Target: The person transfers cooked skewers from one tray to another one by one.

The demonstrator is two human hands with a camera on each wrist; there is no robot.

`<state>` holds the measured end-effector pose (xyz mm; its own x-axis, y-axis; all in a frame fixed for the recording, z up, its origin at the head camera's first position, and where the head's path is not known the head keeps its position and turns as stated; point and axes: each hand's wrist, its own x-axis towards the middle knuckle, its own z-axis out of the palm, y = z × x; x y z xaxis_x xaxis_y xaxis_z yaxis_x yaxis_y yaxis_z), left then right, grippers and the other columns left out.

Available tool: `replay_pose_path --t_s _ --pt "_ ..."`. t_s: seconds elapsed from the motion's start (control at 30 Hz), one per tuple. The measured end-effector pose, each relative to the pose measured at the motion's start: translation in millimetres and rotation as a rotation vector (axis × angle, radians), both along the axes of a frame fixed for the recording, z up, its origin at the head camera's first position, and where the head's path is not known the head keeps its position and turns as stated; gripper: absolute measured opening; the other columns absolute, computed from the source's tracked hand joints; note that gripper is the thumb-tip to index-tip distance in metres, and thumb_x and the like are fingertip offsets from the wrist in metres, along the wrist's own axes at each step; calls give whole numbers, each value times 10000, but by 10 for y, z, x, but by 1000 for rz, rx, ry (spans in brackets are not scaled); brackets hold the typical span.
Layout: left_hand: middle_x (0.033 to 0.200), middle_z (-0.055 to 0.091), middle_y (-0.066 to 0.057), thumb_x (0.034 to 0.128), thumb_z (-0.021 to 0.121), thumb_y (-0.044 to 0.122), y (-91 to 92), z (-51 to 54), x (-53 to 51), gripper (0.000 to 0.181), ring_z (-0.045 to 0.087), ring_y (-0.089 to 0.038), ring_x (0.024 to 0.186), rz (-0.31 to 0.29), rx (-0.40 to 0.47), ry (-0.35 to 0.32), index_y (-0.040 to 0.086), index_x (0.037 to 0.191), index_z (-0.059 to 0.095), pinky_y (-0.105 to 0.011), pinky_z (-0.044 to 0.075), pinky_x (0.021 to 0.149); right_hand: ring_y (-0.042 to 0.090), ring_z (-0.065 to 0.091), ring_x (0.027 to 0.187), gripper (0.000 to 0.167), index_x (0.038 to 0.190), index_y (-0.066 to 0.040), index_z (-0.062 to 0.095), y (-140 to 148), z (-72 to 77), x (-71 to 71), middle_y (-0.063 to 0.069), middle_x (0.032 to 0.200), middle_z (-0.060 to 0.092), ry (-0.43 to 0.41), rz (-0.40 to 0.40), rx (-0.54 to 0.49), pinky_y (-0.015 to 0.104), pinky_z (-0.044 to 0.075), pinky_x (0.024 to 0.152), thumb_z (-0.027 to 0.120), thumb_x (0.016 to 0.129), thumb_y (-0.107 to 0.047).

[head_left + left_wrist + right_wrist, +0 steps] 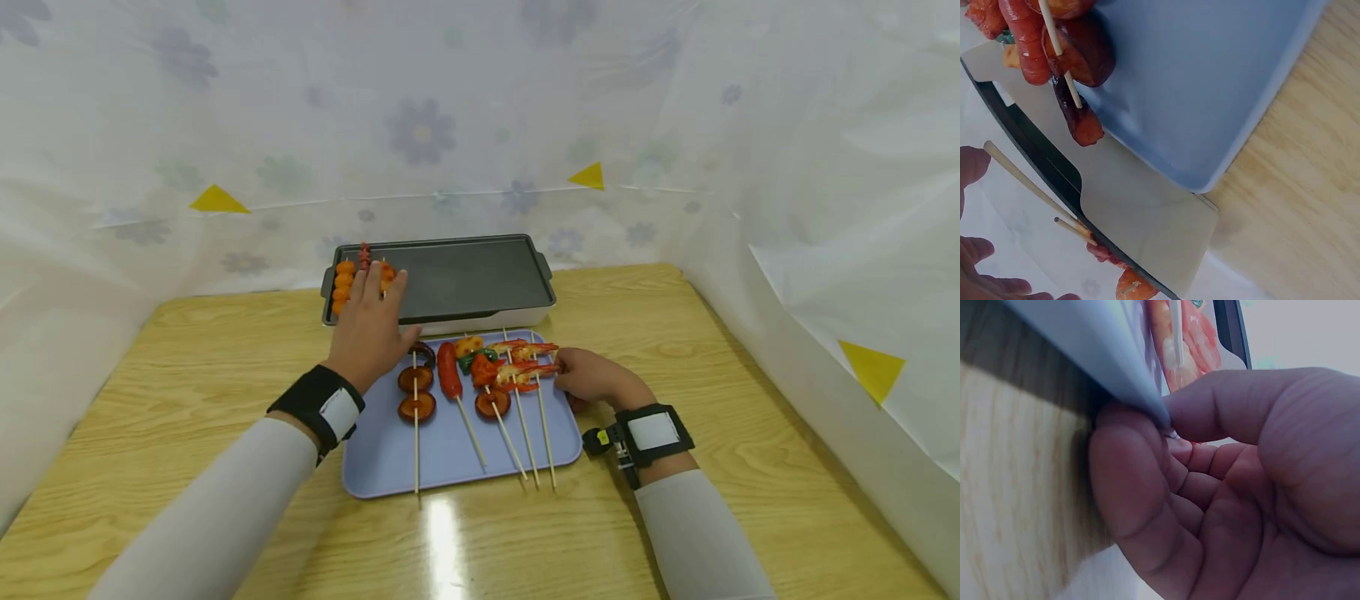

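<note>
My left hand (367, 333) hovers over the left end of a black grill pan (472, 279), fingers extended and holding nothing. Around it on the pan lie an orange ball skewer (342, 282), a small red meat skewer (364, 255) and another orange piece (387, 273), partly hidden by the fingers. In the left wrist view a bare skewer stick (1029, 181) ends close to the thumb. With thumb and curled index finger, my right hand (596, 377) pinches the right rim of a lavender tray (375, 467); the right wrist view shows the tray edge (1129, 375) between them.
On the tray lie a mushroom skewer (416, 407), a sausage skewer (448, 371), a mixed vegetable skewer (492, 403) and shrimp skewers (536, 369), sticks toward me. The tray sits against the pan's front on a wooden table (630, 533). Flowered white sheeting (420, 133) encloses the back and sides.
</note>
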<state>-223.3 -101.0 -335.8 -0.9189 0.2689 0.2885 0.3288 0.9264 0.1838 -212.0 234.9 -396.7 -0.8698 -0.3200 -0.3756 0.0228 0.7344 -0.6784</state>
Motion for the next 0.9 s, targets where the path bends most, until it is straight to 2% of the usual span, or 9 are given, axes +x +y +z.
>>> replay_pose_path --t_s 0.13,0.23,0.3,0.4,0.6,0.77,0.9 --pt "1572 155 -318 915 699 355 16 1 -54 836 163 -515 1432 50 45 -145 49 1559 263 -613 365 1033 202 527 565 52 951 -7 513 10 14 -9 109 711 551 5 3 7 319 441 529 477 924 -35" --pt "1540 224 -329 933 680 326 17 -27 -86 814 238 -515 1401 83 75 -199 42 1561 248 -614 390 1016 205 532 575 52 954 -7 509 5 18 3 116 730 553 6 -1 0 324 449 534 479 920 -33" --pt "1497 297 -333 941 672 307 19 -62 -99 790 311 -514 1358 101 73 -211 30 1555 258 -608 424 986 208 527 580 52 957 -4 504 -3 15 17 123 743 552 0 -5 -7 325 448 537 480 918 -29" --pt "1417 389 -333 945 666 266 27 -106 -114 750 396 -512 1280 128 45 -210 8 1537 286 -602 462 937 208 516 585 56 968 -7 498 -14 6 29 125 758 546 -5 -9 -7 325 443 540 482 917 -24" --pt "1297 461 -345 930 655 127 45 -116 -121 609 465 -527 1164 155 -31 -159 -48 1451 393 -596 498 875 203 524 569 58 957 -8 509 -20 11 29 118 726 561 6 0 14 319 441 528 485 906 -21" --pt "1178 501 -349 875 668 8 30 -102 -109 432 498 -508 1069 141 -81 -85 -110 1264 523 -562 482 894 213 563 593 61 947 -14 529 -25 24 23 121 749 579 23 2 32 329 476 534 497 898 -31" --pt "1107 529 -340 869 651 -3 10 -97 -110 324 509 -470 1028 134 -126 -53 -142 1148 566 -541 443 909 221 561 592 57 943 -12 527 -26 33 22 127 752 581 18 -6 31 334 469 534 498 897 -31"
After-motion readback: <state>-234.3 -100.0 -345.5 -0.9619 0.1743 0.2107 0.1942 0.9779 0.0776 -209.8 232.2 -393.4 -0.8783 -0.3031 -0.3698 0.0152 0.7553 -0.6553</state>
